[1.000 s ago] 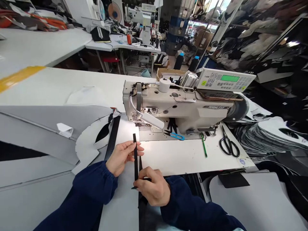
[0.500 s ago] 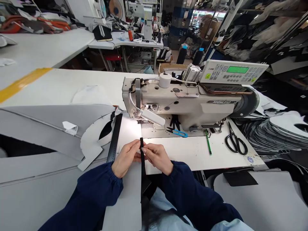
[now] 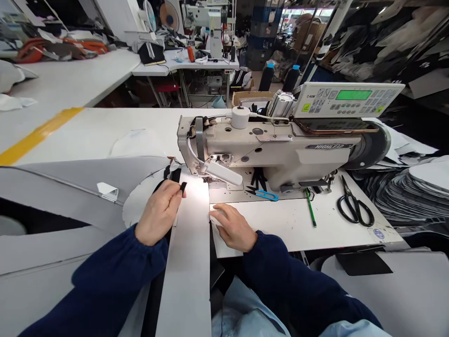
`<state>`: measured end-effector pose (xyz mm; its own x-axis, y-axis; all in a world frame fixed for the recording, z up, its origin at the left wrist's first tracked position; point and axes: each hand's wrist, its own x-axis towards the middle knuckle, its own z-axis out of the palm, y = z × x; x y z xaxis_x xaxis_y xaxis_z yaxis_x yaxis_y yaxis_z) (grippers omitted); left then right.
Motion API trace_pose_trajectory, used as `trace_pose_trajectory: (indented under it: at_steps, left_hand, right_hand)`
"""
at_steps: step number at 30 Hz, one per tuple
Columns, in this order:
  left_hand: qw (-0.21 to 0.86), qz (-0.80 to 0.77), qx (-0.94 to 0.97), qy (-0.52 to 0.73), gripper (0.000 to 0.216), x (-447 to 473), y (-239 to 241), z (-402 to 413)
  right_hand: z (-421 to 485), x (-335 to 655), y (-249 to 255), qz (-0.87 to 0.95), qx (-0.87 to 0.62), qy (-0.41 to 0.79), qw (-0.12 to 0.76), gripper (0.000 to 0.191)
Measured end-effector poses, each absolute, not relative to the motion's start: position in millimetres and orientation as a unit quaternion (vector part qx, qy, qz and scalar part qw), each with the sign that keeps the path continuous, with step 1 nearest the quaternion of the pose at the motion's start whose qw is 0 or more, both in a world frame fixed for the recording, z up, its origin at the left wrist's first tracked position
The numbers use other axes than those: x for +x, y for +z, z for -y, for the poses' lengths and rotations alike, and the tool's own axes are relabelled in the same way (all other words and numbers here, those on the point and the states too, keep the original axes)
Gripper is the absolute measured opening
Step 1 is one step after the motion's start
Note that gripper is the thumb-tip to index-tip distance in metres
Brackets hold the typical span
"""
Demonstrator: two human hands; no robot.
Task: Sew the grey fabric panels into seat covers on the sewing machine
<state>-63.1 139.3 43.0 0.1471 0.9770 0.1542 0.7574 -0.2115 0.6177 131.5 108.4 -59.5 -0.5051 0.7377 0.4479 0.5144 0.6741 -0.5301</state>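
My left hand is closed in a pinch on the end of a narrow black strip, left of the needle area of the beige sewing machine. The rest of the strip is hidden under my hand and sleeve. My right hand rests on the white machine table with fingers stretched out flat, holding nothing. A long grey-white panel runs from the lit spot under the machine lamp towards me, between my two hands.
Blue thread snips, a green pencil and black scissors lie on the table right of the needle. A control panel sits on the machine. Stacked cut pieces lie at the right, grey panels at the left.
My left hand has carried the black strip's end up and left, beside the machine head. My right hand let go of the strip and now lies flat on the table.
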Motion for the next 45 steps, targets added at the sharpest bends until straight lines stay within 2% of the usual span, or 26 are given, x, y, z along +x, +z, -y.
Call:
trace_pose_trajectory:
  at_steps: [4,8,11,17,26,30,33,35,40,45]
  left_hand:
    - [0.166,-0.581,0.777,0.176,0.028,-64,34,-171]
    - [0.133,-0.575,0.804,0.064,0.023,-50,5,-200]
    - [0.094,-0.573,0.814,0.002,0.025,-42,-9,-216]
    - [0.015,-0.599,0.800,-0.025,0.029,-38,-19,-233]
    - [0.010,-0.600,0.799,-0.037,0.032,-39,-26,-249]
    - [-0.007,-0.605,0.796,-0.029,0.033,-41,-24,-240]
    - [-0.084,-0.587,0.805,-0.005,0.034,-44,-18,-212]
    - [-0.108,-0.558,0.823,-0.003,0.038,-43,-14,-188]
    - [-0.005,-0.581,0.810,-0.076,0.053,-25,-6,-156]
    - [0.022,-0.592,0.794,-0.139,0.060,-6,-3,-167]
  right_hand:
    - [-117,127,-71,0.924,-0.303,0.116,0.203,0.051]
    - [-122,110,-75,0.945,-0.264,0.104,0.162,0.049]
    - [-124,106,-79,0.947,-0.252,0.102,0.170,0.048]
    - [-124,107,-83,0.951,-0.242,0.085,0.175,0.044]
    - [-122,106,-78,0.950,-0.253,0.091,0.161,0.045]
    - [-104,109,-73,0.915,-0.314,0.096,0.235,0.039]
    - [-82,117,-72,0.862,-0.370,0.113,0.327,0.028]
    - [-70,122,-73,0.856,-0.355,0.122,0.355,0.024]
    - [-59,125,-79,0.877,-0.305,0.128,0.349,0.039]
    - [-59,127,-72,0.874,-0.304,0.204,0.319,0.054]
